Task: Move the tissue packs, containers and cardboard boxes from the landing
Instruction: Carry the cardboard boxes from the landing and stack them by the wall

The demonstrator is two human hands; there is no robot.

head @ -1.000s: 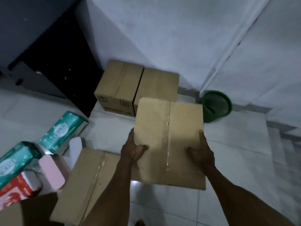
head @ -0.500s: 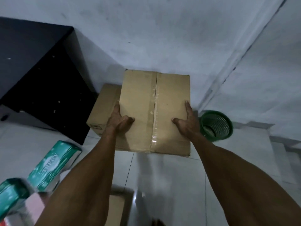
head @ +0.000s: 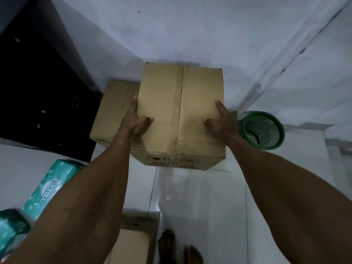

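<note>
I hold a taped brown cardboard box (head: 181,115) by its two sides, up against the white wall. My left hand (head: 136,121) grips its left edge, thumb on top. My right hand (head: 222,123) grips the right edge the same way. The box hides the spot beside a second cardboard box (head: 112,115) that stands on the floor to its left; what lies under the held box is hidden. Two green tissue packs (head: 47,189) (head: 11,227) lie at the lower left. Another cardboard box (head: 133,242) sits on the floor near my feet.
A green mesh basket (head: 264,130) stands just right of the held box, in the wall corner. A black cabinet (head: 38,88) fills the left side. My bare feet (head: 179,248) are on the white tiled floor (head: 200,197). A step edge shows at far right.
I have carried the box away from my body toward the wall, over where the right-hand floor box stood. The view has moved closer to the wall; both hands keep the same hold.
</note>
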